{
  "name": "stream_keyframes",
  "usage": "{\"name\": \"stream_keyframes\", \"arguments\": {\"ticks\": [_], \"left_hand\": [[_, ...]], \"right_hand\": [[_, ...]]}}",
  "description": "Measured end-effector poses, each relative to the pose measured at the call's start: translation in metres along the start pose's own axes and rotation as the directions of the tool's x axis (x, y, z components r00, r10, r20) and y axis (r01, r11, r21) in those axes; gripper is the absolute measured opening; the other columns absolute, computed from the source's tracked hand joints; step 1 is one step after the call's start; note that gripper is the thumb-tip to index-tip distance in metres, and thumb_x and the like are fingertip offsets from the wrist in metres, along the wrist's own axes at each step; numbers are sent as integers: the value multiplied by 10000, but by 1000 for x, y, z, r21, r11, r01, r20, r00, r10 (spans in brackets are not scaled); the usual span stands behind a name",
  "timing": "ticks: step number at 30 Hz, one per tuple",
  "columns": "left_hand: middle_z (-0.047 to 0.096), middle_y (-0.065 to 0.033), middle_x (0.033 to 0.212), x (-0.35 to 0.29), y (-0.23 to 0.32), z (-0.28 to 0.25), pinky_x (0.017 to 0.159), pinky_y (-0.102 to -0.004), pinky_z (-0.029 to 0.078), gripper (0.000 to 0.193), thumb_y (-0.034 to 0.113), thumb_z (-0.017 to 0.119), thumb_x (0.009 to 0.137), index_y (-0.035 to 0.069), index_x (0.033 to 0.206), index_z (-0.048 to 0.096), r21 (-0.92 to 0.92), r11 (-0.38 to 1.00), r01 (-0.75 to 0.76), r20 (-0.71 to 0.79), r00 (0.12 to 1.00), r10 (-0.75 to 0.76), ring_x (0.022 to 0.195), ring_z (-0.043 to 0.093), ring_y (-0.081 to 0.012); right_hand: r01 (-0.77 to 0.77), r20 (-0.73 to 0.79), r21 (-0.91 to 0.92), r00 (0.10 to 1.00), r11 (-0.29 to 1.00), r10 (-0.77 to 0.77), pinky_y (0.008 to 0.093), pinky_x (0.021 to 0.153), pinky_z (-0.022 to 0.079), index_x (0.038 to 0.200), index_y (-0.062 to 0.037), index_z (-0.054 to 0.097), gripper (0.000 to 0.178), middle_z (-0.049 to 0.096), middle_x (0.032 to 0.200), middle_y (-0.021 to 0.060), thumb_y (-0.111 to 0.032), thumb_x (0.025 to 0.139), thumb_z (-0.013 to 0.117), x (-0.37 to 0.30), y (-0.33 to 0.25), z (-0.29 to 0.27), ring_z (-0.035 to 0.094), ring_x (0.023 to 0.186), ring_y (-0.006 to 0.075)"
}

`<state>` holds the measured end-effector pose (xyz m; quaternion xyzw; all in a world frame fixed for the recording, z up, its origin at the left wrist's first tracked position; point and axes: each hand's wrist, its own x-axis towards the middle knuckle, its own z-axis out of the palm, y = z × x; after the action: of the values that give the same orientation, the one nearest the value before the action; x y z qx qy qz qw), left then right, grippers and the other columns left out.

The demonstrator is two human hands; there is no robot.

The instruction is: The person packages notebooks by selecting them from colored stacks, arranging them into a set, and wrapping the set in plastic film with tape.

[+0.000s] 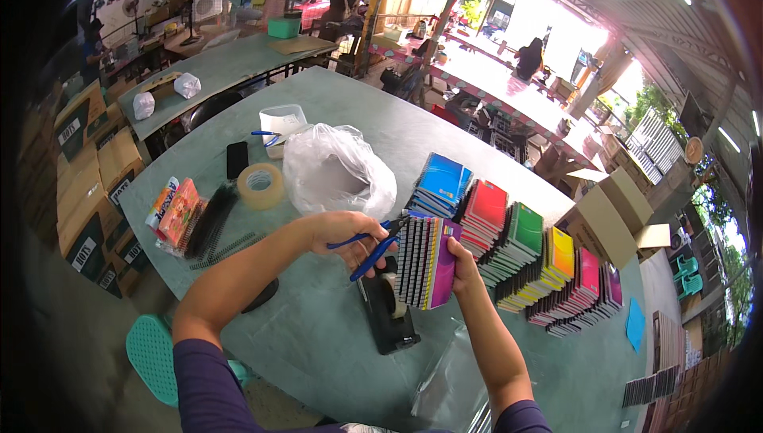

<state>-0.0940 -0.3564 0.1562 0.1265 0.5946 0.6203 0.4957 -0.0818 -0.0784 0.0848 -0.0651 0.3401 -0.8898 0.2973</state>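
Note:
My left hand is closed around blue-handled pliers, whose dark jaws are at the spiral-bound edge of a small bundle of notebooks. Fingers of my right hand grip that bundle from its right side; its top cover is purple, with several spiral spines side by side. Beneath the bundle lies a black tape dispenser, partly hidden. Just to the right stand rows of spiral notebooks: blue, red, green, yellow, pink and purple.
Beyond my left hand are a white plastic bag, a tape roll, a black phone and black spiral coils. Clear plastic sleeves lie near me. An open cardboard box stands right; a green stool is lower left.

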Motion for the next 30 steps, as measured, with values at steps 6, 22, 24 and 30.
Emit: {"name": "stream_keyframes", "arguments": {"ticks": [6, 22, 24, 30], "left_hand": [[582, -177, 943, -7, -6, 82, 786, -458, 466, 393, 283, 476, 876, 19, 1165, 509, 778, 623, 74, -343, 882, 323, 856, 605, -320], [447, -156, 1202, 2, -233, 172, 1009, -521, 255, 633, 241, 690, 696, 108, 1266, 449, 907, 243, 345, -398, 511, 761, 1166, 395, -365], [443, -142, 1223, 36, -188, 240, 1027, -520, 238, 684, 157, 706, 649, 111, 1279, 446, 991, 21, -133, 57, 558, 828, 1194, 382, -350], [546, -105, 1086, 125, -174, 332, 946, -386, 367, 638, 45, 744, 559, 87, 1151, 509, 669, 66, -741, 525, 533, 663, 1055, 512, -273]], "right_hand": [[27, -69, -65, 997, 998, -31, 444, 836, 509, 1179, 14, 510, 551, 609, 1083, 186, -328, 780, 676, -51, 2, -7, 628, 940, 300], [158, -284, 393, 958, 906, -43, 444, 876, 488, 1194, -20, 519, 583, 607, 1100, 162, -440, 805, 626, -267, 89, -50, 610, 977, 294], [47, -311, 444, 945, 895, 104, 417, 860, 505, 1215, -36, 498, 563, 605, 1101, 149, -446, 838, 580, -299, 112, -41, 610, 978, 278], [-192, -563, 32, 807, 981, 176, 374, 866, 480, 1180, -8, 501, 681, 589, 1106, 126, -589, 824, 509, -372, 98, -52, 577, 1016, 207]]}}
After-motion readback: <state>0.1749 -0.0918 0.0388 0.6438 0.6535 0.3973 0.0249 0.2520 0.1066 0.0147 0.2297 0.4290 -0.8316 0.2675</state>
